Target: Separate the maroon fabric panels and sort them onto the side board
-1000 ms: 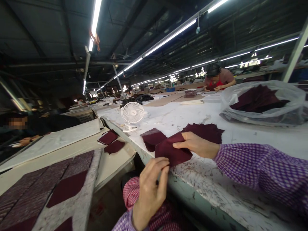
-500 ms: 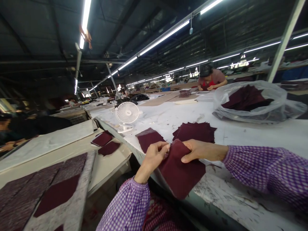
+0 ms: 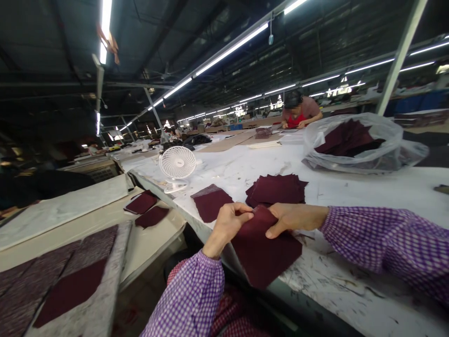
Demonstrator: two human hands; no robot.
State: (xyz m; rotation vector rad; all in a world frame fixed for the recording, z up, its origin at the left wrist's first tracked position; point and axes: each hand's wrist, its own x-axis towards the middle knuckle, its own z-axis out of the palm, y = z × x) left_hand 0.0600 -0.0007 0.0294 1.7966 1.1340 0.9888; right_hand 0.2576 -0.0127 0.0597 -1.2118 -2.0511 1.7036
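A dark maroon fabric piece [image 3: 264, 260] hangs partly over the near edge of the white table. My right hand [image 3: 289, 219] grips its upper right side, thumb on top and fingers underneath. At its upper left corner my left hand [image 3: 233, 222] is pinched, thumb against fingers, on the fabric's edge. Just behind my hands lies a fanned stack of maroon pieces [image 3: 277, 188]. Another maroon piece [image 3: 212, 202], with a greyish upper corner, rests to the left of that stack.
A white fan [image 3: 177, 163] stands at the table's left edge. A clear plastic bag [image 3: 393, 147] holds maroon pieces at the right. Across the white table [image 3: 242, 164] a person [image 3: 303, 112] leans over. More pieces [image 3: 151, 216] lie on the lower left table.
The view has shifted slightly, so the surroundings appear further left. My left hand's pinch has moved a little right along the fabric's top edge, closer to my right hand. Both hands keep their hold.
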